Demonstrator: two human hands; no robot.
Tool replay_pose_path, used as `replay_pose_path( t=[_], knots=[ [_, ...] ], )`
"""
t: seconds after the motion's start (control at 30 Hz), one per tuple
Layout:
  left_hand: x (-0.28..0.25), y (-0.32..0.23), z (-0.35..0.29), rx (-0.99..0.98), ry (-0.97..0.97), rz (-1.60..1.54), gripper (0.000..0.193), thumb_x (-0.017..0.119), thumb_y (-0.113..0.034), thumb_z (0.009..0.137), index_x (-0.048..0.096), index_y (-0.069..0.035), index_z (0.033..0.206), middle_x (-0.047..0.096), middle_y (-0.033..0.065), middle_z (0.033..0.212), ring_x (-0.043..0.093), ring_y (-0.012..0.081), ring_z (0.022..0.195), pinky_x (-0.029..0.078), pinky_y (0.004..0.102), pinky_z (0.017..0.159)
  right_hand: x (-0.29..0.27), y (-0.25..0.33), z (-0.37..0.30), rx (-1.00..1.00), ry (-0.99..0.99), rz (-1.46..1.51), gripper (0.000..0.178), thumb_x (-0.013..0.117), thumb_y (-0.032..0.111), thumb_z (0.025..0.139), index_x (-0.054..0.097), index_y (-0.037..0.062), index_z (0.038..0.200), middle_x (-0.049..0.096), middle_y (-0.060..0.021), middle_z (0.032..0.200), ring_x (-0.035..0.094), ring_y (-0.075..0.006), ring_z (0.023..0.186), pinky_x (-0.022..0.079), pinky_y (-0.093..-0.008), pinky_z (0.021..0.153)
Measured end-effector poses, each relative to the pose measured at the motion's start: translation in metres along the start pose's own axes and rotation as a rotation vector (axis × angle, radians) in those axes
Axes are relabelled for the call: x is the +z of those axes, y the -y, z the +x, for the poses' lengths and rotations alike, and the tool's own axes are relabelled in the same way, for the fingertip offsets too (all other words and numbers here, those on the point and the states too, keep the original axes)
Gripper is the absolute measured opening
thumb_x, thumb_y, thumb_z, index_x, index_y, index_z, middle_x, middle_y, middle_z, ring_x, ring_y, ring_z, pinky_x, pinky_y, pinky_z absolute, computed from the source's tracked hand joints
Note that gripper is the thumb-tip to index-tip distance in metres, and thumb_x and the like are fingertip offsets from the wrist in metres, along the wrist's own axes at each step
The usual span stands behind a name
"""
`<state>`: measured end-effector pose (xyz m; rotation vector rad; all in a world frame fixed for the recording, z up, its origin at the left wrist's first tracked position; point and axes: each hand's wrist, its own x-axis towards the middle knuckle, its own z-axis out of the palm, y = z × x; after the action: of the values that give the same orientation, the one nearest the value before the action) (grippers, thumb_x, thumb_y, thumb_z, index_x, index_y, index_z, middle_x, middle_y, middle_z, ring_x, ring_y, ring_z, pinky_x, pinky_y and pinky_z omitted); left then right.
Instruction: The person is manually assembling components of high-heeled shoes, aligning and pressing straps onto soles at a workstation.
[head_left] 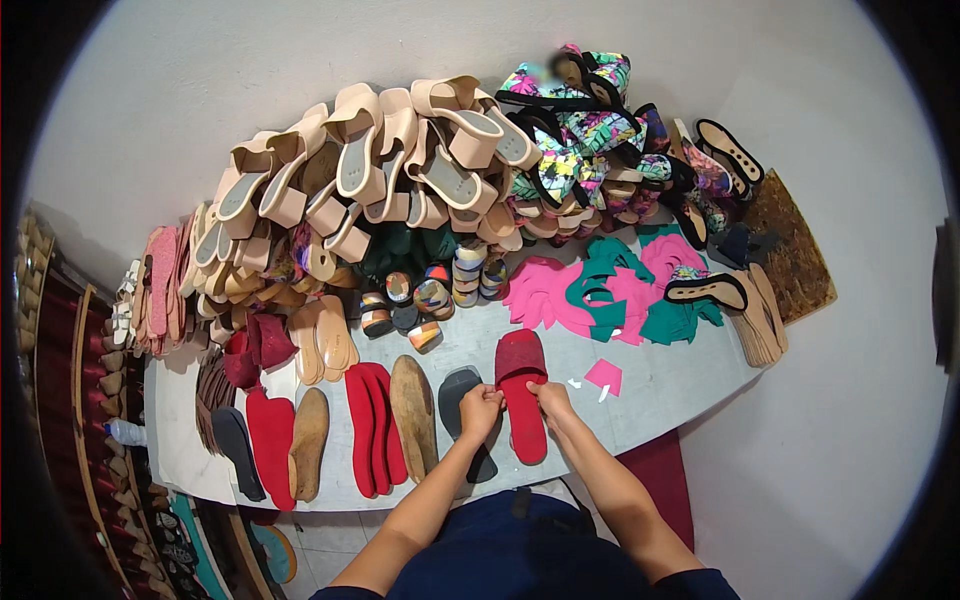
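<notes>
A red slide slipper (525, 430) with a darker red strap (519, 357) lies toe away from me near the table's front edge. My left hand (481, 411) is closed at its left side, fingertips pinching the edge just below the strap. From the other side my right hand (551, 400) grips the right edge, its thumb on the red footbed. Under and beside my left hand is a dark grey sole (461, 383), partly covered by the hand and forearm. A wooden shoe last (411, 410) lies left of that sole.
Red insoles (371, 430), a second wooden last (309, 440) and a black sole (237, 450) line the table's (640, 420) left front. Heaped beige heeled sandals (360, 150) and patterned sandals (575, 150) stand behind. Pink cutouts (540, 295) and green cutouts (680, 322) lie at the right.
</notes>
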<state>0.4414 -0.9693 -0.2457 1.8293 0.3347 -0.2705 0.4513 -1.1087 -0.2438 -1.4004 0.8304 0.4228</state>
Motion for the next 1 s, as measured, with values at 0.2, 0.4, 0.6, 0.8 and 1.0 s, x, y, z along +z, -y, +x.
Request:
replay_pose_path(
  t=[0.2, 0.4, 0.6, 0.8, 1.0],
  knots=[
    [0.003, 0.014, 0.006, -0.102, 0.138, -0.337, 0.011, 0.053, -0.003, 0.078, 0.058, 0.006, 0.082, 0.06, 0.0074, 0.065, 0.058, 0.0091, 0.061, 0.046, 0.0212, 0.056, 0.001, -0.016, 0.016, -0.007, -0.032, 0.015, 0.027, 0.06, 0.019, 0.077, 0.056, -0.008, 0.083, 0.058, -0.0166, 0.076, 0.055, -0.0215, 0.067, 0.042, -0.0358, 0.059],
    [0.005, 0.026, 0.011, -0.076, 0.1, -0.3, 0.02, 0.058, -0.017, 0.077, 0.06, 0.003, 0.073, 0.058, 0.0051, 0.061, 0.055, 0.0099, 0.058, 0.044, 0.0243, 0.054, 0.003, -0.026, 0.023, -0.057, -0.074, -0.074, 0.032, 0.06, 0.023, 0.077, 0.057, -0.0081, 0.084, 0.059, -0.018, 0.078, 0.054, -0.0231, 0.067, 0.041, -0.0365, 0.061],
    [0.004, 0.004, 0.007, 0.006, 0.062, 0.152, 0.034, 0.061, -0.031, 0.073, 0.058, 0.001, 0.064, 0.057, 0.013, 0.057, 0.056, 0.0219, 0.055, 0.043, 0.0324, 0.056, 0.0, -0.028, 0.023, -0.101, -0.091, -0.184, 0.035, 0.057, 0.026, 0.077, 0.057, -0.0081, 0.084, 0.059, -0.0217, 0.08, 0.056, -0.0277, 0.074, 0.042, -0.0369, 0.065],
    [-0.006, -0.012, 0.012, 0.023, 0.11, 0.43, 0.041, 0.06, -0.036, 0.073, 0.058, 0.004, 0.065, 0.058, 0.023, 0.066, 0.058, 0.0372, 0.066, 0.044, 0.0412, 0.062, -0.001, -0.003, -0.009, -0.331, -0.135, -0.777, 0.038, 0.047, 0.034, 0.083, 0.055, -0.0039, 0.084, 0.059, -0.0221, 0.079, 0.058, -0.033, 0.073, 0.044, -0.04, 0.066],
    [-0.004, -0.016, 0.015, 0.046, 0.185, 0.474, 0.042, 0.059, -0.036, 0.073, 0.058, 0.006, 0.067, 0.057, 0.0249, 0.068, 0.058, 0.0379, 0.068, 0.045, 0.0421, 0.064, -0.005, 0.003, -0.017, -0.289, -0.084, -0.978, 0.053, 0.033, 0.044, 0.085, 0.056, -0.0032, 0.089, 0.058, -0.0257, 0.087, 0.056, -0.0389, 0.085, 0.042, -0.0442, 0.076]
  ],
)
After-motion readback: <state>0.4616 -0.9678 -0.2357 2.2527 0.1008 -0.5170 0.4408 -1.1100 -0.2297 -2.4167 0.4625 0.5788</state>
